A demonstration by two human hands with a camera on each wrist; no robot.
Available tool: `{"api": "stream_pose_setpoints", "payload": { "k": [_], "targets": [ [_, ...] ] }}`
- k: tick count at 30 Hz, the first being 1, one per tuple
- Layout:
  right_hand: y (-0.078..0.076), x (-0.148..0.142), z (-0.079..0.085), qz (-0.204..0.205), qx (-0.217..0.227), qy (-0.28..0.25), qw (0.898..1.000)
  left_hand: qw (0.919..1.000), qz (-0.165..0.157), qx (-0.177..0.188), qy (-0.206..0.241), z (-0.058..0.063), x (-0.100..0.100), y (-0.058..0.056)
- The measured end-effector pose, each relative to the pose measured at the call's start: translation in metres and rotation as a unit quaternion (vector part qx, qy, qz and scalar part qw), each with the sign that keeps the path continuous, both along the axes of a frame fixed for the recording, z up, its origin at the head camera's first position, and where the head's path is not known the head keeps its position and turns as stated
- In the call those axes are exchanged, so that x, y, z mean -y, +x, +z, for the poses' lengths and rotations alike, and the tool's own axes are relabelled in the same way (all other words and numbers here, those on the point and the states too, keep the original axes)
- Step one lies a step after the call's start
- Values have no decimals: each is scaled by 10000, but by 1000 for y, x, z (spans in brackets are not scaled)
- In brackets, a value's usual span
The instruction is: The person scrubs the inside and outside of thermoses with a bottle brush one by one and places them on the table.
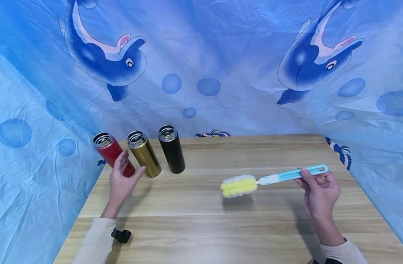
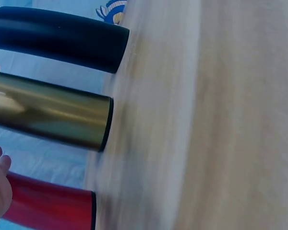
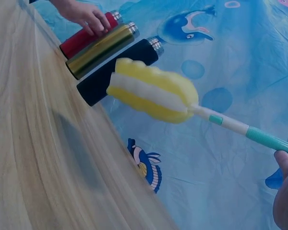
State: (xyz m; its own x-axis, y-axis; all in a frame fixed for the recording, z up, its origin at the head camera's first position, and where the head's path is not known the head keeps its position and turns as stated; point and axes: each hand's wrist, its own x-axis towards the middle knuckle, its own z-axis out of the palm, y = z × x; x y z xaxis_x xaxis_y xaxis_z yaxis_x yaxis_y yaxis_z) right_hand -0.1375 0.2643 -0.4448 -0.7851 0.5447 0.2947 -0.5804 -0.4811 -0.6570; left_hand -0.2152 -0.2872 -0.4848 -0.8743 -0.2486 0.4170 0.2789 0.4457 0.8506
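My right hand (image 1: 321, 194) grips the turquoise and white handle of a bottle brush (image 1: 239, 186), its yellow and white sponge head pointing left above the table. My left hand (image 1: 119, 185) is beside a red bottle (image 1: 109, 149), fingers spread and thumb apart. Whether its fingertips touch the red bottle I cannot tell. To the right of the red one stand a gold bottle (image 1: 145, 157) and a black bottle (image 1: 173, 154), all upright in a row and lidless, with steel threaded mouths. In the right wrist view the sponge head (image 3: 153, 91) partly covers the black bottle.
The bottles stand near the back left of a wooden table (image 1: 201, 227). Behind and beside it hangs a blue curtain (image 1: 241, 55) printed with dolphins and bubbles. A small black device (image 1: 121, 235) is strapped at the left wrist.
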Motion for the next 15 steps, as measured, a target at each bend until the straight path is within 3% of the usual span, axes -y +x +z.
{"api": "stream_pose_setpoints", "payload": {
  "k": [6, 15],
  "targets": [
    [2, 1, -2, 83, 86, -204, 9997, 9994, -155, 303, 26, 3, -9, -14],
    [1, 0, -4, 215, -233, -320, 9990, 9974, -143, 675, 225, -1, -14, -28]
  ]
}}
